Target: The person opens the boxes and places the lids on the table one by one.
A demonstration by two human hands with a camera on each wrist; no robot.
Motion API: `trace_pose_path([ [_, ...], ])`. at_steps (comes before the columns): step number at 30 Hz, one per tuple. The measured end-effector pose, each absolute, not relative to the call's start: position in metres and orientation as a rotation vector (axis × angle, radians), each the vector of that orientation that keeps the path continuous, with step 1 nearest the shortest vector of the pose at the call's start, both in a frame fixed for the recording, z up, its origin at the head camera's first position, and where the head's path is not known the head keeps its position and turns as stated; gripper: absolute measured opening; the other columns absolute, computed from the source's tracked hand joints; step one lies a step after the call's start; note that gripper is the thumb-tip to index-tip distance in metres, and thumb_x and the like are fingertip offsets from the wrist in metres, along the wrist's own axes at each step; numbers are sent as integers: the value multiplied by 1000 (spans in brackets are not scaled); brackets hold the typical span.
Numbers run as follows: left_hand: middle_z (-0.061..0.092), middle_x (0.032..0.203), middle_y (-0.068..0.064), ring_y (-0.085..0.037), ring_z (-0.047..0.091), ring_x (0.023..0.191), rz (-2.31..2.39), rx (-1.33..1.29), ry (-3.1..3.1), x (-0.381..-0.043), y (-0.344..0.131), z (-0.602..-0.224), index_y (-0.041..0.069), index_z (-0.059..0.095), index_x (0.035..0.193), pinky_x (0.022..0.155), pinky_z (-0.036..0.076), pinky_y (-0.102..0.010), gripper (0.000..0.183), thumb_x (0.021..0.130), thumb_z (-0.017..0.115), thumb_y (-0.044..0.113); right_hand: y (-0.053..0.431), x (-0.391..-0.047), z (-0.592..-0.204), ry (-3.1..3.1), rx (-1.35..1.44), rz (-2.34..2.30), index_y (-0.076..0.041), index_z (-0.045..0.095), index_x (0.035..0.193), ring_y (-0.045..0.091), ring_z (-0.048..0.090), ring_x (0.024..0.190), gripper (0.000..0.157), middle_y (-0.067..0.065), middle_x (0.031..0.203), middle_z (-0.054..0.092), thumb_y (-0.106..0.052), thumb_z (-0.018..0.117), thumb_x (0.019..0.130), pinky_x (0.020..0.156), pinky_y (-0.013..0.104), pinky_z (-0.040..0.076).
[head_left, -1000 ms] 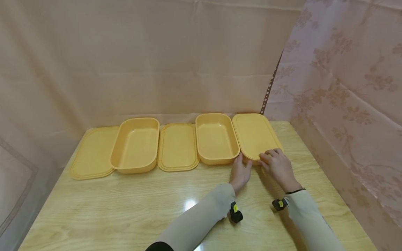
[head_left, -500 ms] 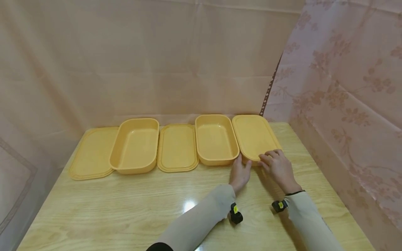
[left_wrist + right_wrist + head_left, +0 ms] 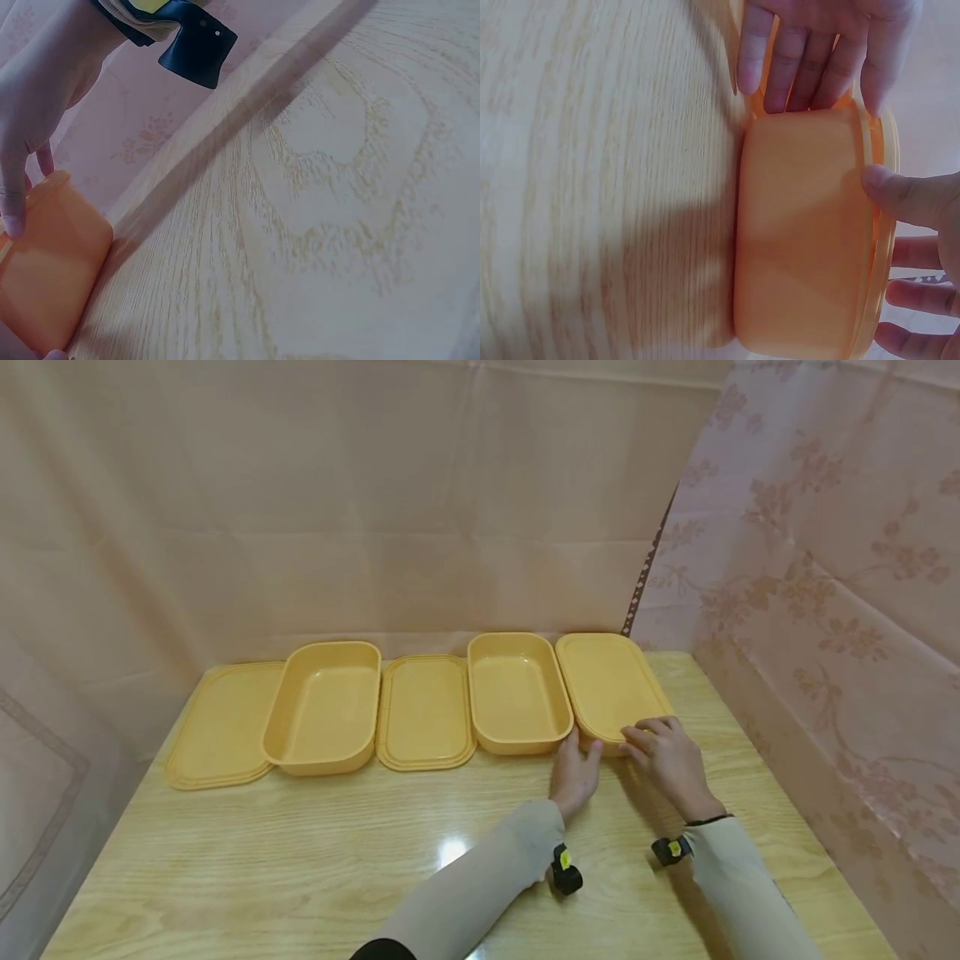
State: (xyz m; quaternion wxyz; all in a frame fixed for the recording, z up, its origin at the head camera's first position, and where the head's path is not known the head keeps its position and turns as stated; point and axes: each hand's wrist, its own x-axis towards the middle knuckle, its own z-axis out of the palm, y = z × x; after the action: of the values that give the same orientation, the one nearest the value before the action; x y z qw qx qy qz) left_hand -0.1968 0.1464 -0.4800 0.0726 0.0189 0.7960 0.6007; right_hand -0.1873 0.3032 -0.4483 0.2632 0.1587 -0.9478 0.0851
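Observation:
At the right end of the row stands a yellow food container point(image 3: 802, 232) with its lid point(image 3: 606, 681) lying over the top. My right hand point(image 3: 670, 764) pinches the lid's front edge, fingertips on top and thumb at the underside of the rim. In the right wrist view a narrow gap shows between lid and container wall near that thumb point(image 3: 877, 178). My left hand point(image 3: 574, 779) rests against the container's front left corner, its fingers point(image 3: 787, 64) extended along the side and its thumb near the rim. The container's far side is hidden.
Left of it, on the wooden table point(image 3: 315, 860), stand a lidless container point(image 3: 520, 689) and a larger lidless container point(image 3: 324, 706). A lid point(image 3: 425, 712) lies between them, another lid point(image 3: 225, 727) at the far left. Curtains point(image 3: 420, 510) hang behind and on the right.

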Motion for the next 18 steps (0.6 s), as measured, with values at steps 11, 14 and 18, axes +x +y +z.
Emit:
trace_pose_path([
  [11,40,153,-17,-31,38,142,1835,30,2385,-198,150,-481,1,34,150,117,32,-45,59,102,47,34,305,-187,-447,-2483,432,299,-6,77,96,32,55,79,27,15,86,63,-15,84,72,59,44,51],
  [14,43,150,-18,-31,41,140,1840,6,2400,-199,151,-481,1,36,149,116,34,-45,59,101,49,34,305,-187,-448,-2462,414,295,-7,77,95,29,52,74,27,14,83,57,-16,84,71,53,39,45],
  [18,47,147,-18,-32,44,137,1858,-41,2416,-200,153,-481,1,40,147,115,36,-44,57,100,51,33,305,-186,-449,-2430,404,294,-8,77,95,29,51,72,28,13,81,56,-14,85,69,51,37,42],
])
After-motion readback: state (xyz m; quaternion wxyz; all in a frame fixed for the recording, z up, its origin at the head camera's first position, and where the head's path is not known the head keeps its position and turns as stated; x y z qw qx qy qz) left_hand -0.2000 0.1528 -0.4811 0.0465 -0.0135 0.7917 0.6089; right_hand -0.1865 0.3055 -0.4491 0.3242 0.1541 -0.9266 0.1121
